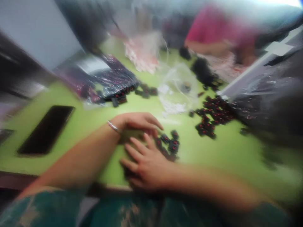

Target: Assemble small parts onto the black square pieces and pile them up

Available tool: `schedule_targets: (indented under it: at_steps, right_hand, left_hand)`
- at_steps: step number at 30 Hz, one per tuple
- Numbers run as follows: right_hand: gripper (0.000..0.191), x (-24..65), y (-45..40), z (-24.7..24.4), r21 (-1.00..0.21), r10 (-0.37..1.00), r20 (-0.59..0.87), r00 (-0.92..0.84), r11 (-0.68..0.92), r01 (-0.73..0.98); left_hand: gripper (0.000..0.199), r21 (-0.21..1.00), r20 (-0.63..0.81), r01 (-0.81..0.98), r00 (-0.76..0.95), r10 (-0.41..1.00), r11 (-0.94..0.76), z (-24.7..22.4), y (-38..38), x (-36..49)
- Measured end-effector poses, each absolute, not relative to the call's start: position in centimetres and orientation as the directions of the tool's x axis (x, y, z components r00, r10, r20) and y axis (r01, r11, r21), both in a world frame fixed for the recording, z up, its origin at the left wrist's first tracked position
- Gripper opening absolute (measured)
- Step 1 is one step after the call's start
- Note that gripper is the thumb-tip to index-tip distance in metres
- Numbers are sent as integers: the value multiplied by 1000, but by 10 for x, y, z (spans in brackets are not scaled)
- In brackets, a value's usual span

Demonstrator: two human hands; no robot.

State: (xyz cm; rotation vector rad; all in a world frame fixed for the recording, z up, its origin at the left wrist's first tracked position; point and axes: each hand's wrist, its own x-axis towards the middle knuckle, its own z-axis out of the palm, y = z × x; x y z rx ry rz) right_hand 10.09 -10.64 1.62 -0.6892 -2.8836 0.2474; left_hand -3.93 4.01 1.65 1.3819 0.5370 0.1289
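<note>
Filling most of the view, a green table (236, 151) carries the things of the work. Across it come the person's two forearms: the left one reaches from the lower left, slanting upward, and the right one lies almost level from the lower right, so that both meet near the middle. Beyond, at the upper left, lie shiny plastic packages (113, 77) with a pale patch (93, 66) — too blurred to show if any writing is on it. At the far side sits another person in a pink top (210, 28), and nearer stands a clear plastic bag (177, 85) with small white pieces at its bottom. A dark flat slab (47, 129) rests on the left.

The right hand (151, 164) is palm down, its fingers spread apart and a little bent; what lies under the palm I cannot tell. The left hand (142, 122) is just above it, wrist bent, fingers curved down; whether they grip something is hidden. Small black parts with red marks (174, 145) lie just beside both hands, and a bigger heap (216, 110) of similar ones is farther right. Smallest is a thin bracelet (113, 126) — on the left wrist.
</note>
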Motion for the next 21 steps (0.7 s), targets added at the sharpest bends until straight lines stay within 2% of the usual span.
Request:
schedule_targets:
  at_steps: [4,7,11,17,21]
  right_hand:
    - [44,108,-93,16,-209,483,129,-866,867,453]
    - [39,121,-84,13,-207,534,142,-834,839,503]
    - [33,154,-73,8,-177,573,189,-797,818,547]
    - [31,234,-62,9,-111,700,210,-683,711,695]
    - [32,280,-47,11,-53,766,216,-605,628,776]
  left_hand:
    - [38,969,-239,199,901,362,145,19,37,-35]
    - [37,990,-143,134,891,432,52,19,29,-23]
    - [44,994,-13,69,830,558,-80,16,18,-8]
    - [52,999,24,-50,589,808,7,9,19,-7]
    - [52,999,-7,-42,486,874,32,8,20,-9]
